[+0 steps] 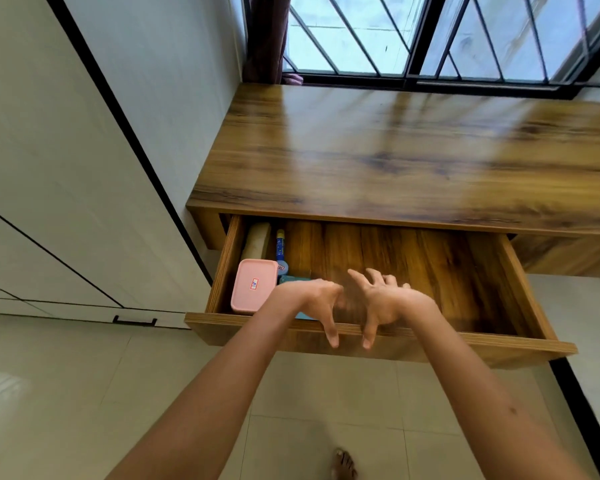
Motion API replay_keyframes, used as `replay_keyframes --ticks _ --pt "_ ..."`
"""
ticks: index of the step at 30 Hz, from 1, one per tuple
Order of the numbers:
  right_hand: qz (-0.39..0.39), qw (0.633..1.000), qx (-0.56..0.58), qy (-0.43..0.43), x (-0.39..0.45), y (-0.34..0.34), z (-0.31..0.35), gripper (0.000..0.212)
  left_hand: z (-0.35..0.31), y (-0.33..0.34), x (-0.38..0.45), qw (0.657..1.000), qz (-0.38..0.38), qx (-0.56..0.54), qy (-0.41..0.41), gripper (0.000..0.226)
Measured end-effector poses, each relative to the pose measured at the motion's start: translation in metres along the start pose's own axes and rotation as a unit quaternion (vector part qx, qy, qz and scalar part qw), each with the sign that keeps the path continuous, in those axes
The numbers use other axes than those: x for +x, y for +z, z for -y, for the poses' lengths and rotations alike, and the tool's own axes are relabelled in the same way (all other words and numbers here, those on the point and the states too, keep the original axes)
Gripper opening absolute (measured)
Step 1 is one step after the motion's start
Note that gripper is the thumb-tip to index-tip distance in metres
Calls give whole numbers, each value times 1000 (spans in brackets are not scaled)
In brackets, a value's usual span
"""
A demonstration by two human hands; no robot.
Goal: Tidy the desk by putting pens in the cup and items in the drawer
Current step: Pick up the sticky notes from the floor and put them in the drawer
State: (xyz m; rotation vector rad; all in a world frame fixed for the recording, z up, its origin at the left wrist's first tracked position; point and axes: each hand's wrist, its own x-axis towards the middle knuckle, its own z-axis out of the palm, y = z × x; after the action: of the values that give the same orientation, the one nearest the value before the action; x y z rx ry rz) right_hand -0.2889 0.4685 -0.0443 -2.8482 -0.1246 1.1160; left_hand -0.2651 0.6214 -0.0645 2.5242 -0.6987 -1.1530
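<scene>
The wooden drawer stands pulled out from under the desk. At its left end lie a pink lidded box, a blue tube, a beige roll and a teal item partly hidden by my left wrist. My left hand and my right hand hover side by side over the drawer's front edge, thumbs pointing down past it, fingers spread and relaxed. Neither hand holds anything. No pens or cup are in view.
A white cabinet with black trim stands left of the desk. A barred window and a dark curtain lie behind the desk. A bare foot stands on the tiled floor below.
</scene>
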Motion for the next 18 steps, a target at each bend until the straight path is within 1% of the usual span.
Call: replay_keyframes --ticks 2,4,5,8,10,12,14,16,18 --pt "-50 999 -14 -13 -4 6 -1 140 -5 1 -1 996 -39 75 -5 110" --pt "-103 994 -41 -21 -4 9 -2 143 -9 -2 -2 982 -94 162 7 123" --pt "-126 991 -49 -21 -3 10 -2 144 -9 -3 -1 976 -117 185 6 129" --pt "-197 980 -38 1 1 10 -6 148 -8 -9 8 965 -164 201 -39 148" --pt "-247 968 -21 25 5 9 -10 150 -9 -14 14 952 -203 215 -75 154" --pt "-304 952 -20 32 13 8 -17 148 -11 -21 21 937 -244 228 -101 155" --pt "-349 936 -33 31 25 5 -22 139 -13 -28 29 925 -274 238 -115 149" --pt "-364 929 -56 37 39 -1 -28 125 -15 -35 39 913 -294 256 -121 133" --pt "-355 929 -88 47 57 -9 -36 112 -14 -43 52 900 -314 277 -123 109"
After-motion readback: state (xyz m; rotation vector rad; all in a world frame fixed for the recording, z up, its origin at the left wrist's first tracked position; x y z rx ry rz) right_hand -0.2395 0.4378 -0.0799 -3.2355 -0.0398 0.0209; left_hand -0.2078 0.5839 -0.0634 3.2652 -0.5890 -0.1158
